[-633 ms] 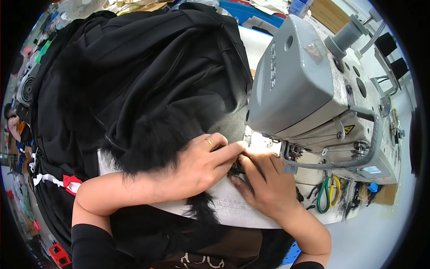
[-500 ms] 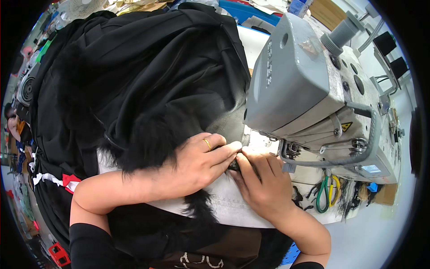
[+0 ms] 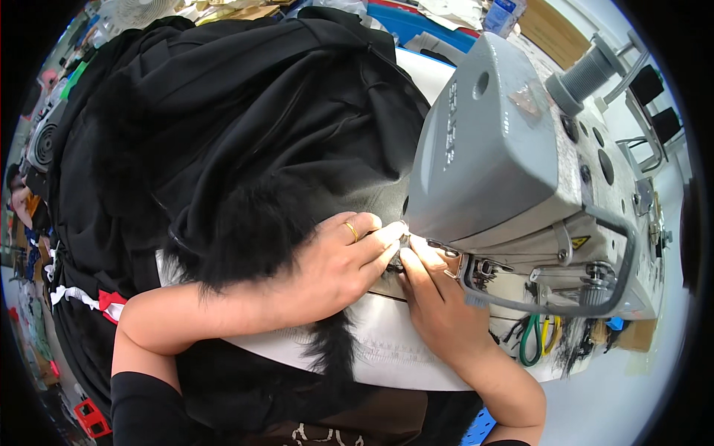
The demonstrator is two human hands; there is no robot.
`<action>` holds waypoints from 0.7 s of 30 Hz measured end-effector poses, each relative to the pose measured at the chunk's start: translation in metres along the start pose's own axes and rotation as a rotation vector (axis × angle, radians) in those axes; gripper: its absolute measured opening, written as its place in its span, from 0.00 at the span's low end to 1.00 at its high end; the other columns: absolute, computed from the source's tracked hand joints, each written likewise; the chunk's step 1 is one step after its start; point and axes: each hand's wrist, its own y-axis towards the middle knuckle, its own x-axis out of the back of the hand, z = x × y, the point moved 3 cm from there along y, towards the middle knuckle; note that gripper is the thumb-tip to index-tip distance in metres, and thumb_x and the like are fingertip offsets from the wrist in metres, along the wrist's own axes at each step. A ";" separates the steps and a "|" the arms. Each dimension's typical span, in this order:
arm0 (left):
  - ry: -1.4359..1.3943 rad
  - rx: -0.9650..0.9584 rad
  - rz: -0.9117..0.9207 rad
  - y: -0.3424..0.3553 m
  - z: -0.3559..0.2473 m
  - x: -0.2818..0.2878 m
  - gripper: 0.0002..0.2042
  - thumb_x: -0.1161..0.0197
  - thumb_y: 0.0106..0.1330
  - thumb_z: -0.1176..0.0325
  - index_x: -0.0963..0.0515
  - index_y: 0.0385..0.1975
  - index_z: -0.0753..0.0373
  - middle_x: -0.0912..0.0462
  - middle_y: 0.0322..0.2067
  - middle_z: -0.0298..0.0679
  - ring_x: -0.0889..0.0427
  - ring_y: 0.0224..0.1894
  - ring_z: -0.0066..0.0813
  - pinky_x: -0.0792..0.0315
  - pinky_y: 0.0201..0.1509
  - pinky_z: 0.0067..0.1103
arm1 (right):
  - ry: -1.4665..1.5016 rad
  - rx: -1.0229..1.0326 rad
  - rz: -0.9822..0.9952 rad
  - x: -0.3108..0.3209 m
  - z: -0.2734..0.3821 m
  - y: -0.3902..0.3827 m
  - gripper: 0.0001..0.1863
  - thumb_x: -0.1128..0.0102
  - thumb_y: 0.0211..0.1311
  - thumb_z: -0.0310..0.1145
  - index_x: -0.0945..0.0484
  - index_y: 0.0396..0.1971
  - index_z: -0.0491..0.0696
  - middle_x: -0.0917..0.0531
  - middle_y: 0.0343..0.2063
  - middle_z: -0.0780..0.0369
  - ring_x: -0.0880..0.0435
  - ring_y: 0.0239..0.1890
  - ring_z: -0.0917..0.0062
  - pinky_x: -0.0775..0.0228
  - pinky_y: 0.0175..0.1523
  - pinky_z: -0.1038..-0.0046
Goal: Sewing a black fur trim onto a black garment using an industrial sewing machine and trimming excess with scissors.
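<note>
A large black garment with shaggy black fur trim lies heaped over the left of the table and up to a grey sewing machine. My left hand, with a gold ring, comes in from the left and pinches the fabric edge just left of the machine's needle area. My right hand meets it from the lower right, its fingertips pressed on the same dark edge beneath the machine head. The needle itself is hidden, and what lies between the fingertips is only partly seen. A fur strip hangs below my left wrist.
Green-handled scissors and yellow-handled scissors lie right of my right hand among black thread scraps. The white machine bed has ruler marks. A blue bin stands behind; black fabric covers my lap.
My view has shifted slightly, so the machine sits lower and further right. Both hands have edged toward the needle area, and my right fingers now reach further under the machine head.
</note>
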 end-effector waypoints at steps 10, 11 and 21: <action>0.032 -0.020 0.006 0.010 0.004 0.003 0.16 0.36 0.55 0.71 0.15 0.42 0.74 0.17 0.47 0.47 0.20 0.55 0.43 0.22 0.65 0.33 | 0.025 -0.026 0.022 -0.005 -0.006 0.012 0.22 0.26 0.63 0.27 0.17 0.57 0.46 0.12 0.47 0.60 0.11 0.47 0.66 0.19 0.53 0.65; 0.038 0.000 0.040 0.010 0.004 0.003 0.15 0.36 0.55 0.71 0.15 0.40 0.73 0.18 0.45 0.45 0.20 0.54 0.42 0.22 0.63 0.32 | 0.028 -0.029 0.024 -0.005 -0.008 0.011 0.21 0.26 0.63 0.27 0.17 0.57 0.46 0.12 0.47 0.60 0.11 0.47 0.66 0.19 0.53 0.65; -0.043 -0.004 -0.038 0.010 0.014 0.001 0.09 0.36 0.55 0.71 0.16 0.31 0.70 0.21 0.39 0.41 0.21 0.50 0.39 0.21 0.55 0.29 | 0.068 -0.045 0.030 -0.009 -0.006 0.014 0.20 0.26 0.64 0.27 0.16 0.56 0.47 0.11 0.45 0.59 0.10 0.46 0.66 0.19 0.53 0.65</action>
